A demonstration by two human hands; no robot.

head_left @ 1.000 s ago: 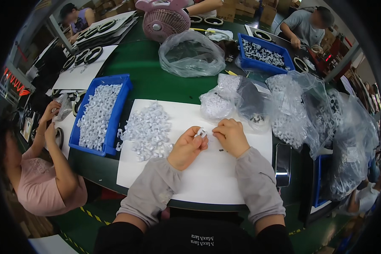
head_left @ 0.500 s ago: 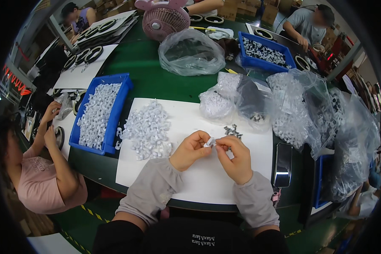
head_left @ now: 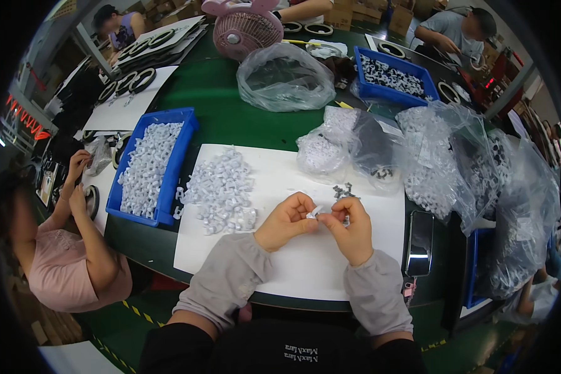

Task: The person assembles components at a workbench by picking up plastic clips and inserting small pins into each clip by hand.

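Observation:
Over a white sheet, my left hand pinches a small white plastic part between thumb and fingers. My right hand is closed at the same part's other side, its fingertips touching it; whether it also holds a smaller piece is hidden. Just beyond my right hand lies a little heap of small dark grey parts. To the left of my hands spreads a loose pile of white plastic parts.
A blue bin of white parts stands left of the sheet. Clear bags of small parts crowd the right, near a phone. Farther off are a pink fan and another blue bin. Co-workers sit around.
The white part has turned slightly between my fingers, and my right thumb and fingers have shifted against it. The whole view has moved a little.

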